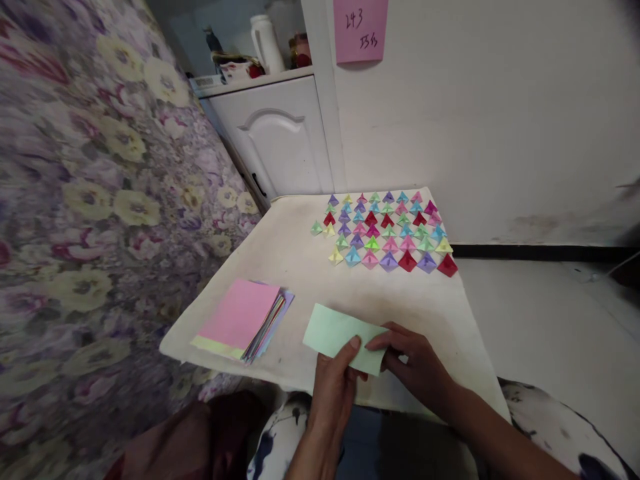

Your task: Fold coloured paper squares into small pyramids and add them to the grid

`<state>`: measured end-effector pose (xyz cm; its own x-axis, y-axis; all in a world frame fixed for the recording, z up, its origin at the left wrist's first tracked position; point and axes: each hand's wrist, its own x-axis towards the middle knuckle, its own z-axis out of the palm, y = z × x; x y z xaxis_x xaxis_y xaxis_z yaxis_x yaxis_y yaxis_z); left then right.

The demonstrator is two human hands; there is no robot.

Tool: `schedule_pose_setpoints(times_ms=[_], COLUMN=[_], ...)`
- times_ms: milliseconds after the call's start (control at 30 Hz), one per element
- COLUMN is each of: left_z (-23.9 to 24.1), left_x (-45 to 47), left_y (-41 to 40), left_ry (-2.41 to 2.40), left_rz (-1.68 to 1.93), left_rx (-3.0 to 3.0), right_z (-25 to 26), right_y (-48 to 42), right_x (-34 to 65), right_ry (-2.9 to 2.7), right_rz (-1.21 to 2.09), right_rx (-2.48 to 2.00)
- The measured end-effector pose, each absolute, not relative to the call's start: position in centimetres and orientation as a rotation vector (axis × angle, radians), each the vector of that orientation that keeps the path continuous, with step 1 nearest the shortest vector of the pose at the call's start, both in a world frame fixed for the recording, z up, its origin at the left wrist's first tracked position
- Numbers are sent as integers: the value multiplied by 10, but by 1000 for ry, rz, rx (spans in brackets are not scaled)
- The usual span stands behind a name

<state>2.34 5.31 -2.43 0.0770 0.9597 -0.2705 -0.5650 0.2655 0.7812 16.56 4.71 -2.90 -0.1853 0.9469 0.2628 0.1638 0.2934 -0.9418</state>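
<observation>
A pale green sheet of paper (pixel 327 330), folded into a long rectangle, is held between my two hands just above the near part of the table. My left hand (pixel 337 373) grips its lower edge, thumb on top and fingers underneath. At the paper's right end my right hand (pixel 410 353) pinches it, fingertips on the upper face and thumb partly hidden. To the left lies a stack of coloured paper (pixel 243 313), pink on top with yellow, blue and purple edges showing.
Rows of small folded paper pieces (pixel 389 230) in many colours cover the table's far right. The cream-covered table (pixel 295 253) nears a wall and a white cabinet (pixel 280 133). A floral curtain (pixel 125 200) hangs at left; a pink note (pixel 360 30) is on the wall.
</observation>
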Motion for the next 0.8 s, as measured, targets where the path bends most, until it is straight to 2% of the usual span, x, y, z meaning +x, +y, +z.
schedule_pose_setpoints(times_ms=[367,800], left_z=[-8,-24], left_x=[32,26], left_y=[46,50], left_ry=[1010,988], left_rz=[1194,1040], left_rx=[735,879], right_z=[-22,-26], right_y=[51,53], right_x=[164,166], right_ry=[-1303,-1142], right_rz=[1098,1184], right_rx=[-1116,-1263])
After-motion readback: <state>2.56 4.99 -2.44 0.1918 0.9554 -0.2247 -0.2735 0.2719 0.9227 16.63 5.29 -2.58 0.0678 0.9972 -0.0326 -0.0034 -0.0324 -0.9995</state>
